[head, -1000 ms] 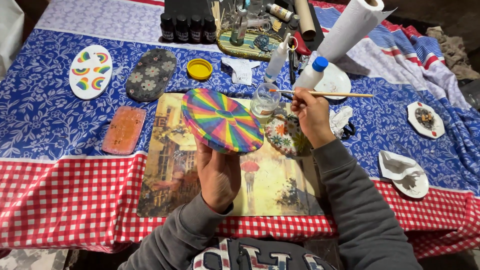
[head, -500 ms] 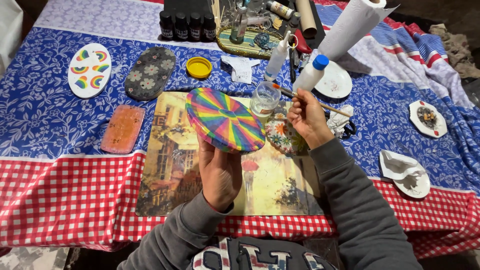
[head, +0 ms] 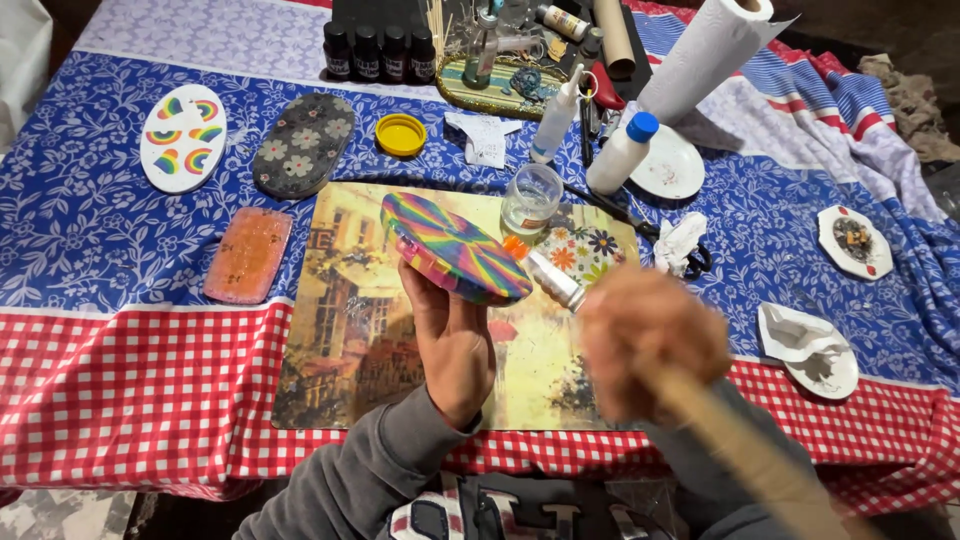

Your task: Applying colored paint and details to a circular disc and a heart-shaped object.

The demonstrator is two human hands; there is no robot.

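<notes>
The left hand (head: 455, 335) grips a rainbow-striped oval plaque (head: 455, 248) from below, tilted above the picture mat (head: 350, 340) on the worktop (head: 120, 370). The right hand (head: 650, 340), blurred, is closed around a wooden stick (head: 740, 440).

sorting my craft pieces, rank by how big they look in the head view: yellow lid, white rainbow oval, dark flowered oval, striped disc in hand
1. rainbow-striped disc, though held up in the left hand nearer the camera, so unsure
2. dark flowered oval and white rainbow oval, look about alike
3. yellow lid, smallest
</notes>
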